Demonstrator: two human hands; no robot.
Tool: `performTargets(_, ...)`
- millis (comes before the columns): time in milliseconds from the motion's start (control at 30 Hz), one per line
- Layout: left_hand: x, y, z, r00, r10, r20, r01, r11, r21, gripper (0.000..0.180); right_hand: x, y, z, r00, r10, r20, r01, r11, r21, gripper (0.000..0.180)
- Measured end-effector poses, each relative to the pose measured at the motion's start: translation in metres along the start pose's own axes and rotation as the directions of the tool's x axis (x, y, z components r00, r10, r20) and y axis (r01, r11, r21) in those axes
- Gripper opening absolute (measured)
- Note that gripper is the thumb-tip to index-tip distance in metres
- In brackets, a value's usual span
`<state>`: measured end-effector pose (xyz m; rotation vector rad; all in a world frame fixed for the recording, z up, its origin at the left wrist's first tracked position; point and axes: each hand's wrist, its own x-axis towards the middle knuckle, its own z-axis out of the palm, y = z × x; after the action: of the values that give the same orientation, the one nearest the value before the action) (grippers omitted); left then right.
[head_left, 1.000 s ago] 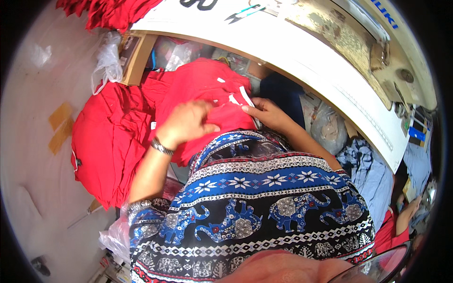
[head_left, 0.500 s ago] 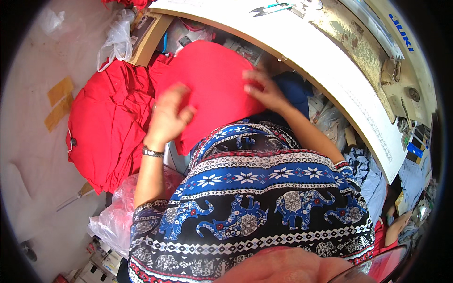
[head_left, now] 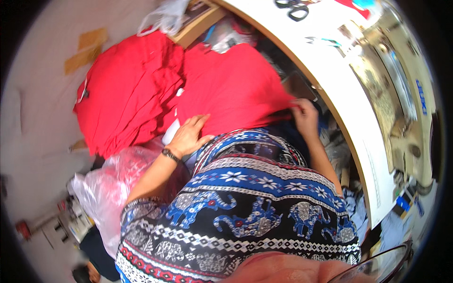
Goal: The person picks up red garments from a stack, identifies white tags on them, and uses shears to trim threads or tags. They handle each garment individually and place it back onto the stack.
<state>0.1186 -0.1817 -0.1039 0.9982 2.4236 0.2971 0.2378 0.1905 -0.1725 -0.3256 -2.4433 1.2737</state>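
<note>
A red garment lies spread over my lap, above my patterned blue, black and white dress. My left hand, with a dark wristband, rests flat on the garment's lower left edge, fingers apart. My right hand pinches the garment's right edge near the white table. A pile of more red garments lies to the left, touching the spread piece.
A clear plastic bag with red cloth sits at my left side. Black scissors lie on the white table at the top. A wooden box edge and another plastic bag are behind the pile. Blue cloth lies under the table.
The view has swung down and left. My left hand has dropped from the garment's middle to its lower left edge. My right hand has moved down the right edge.
</note>
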Motion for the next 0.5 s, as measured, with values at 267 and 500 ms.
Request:
performTargets(267,0.024,-0.098,-0.095,0.599,-0.052,-0.799,0.259,0.957,0.132,0.042,-0.026,0.02,-0.023,0.876,0.046,0.481,0.041,0.985,-0.169,0.019)
performTargets(500,0.023,-0.199,-0.131,0.601,-0.243,-0.761,0.434,0.899,0.056,0.037,-0.016,-0.001,-0.025,0.923,0.115,0.366,-0.085,0.992,-0.097,0.021)
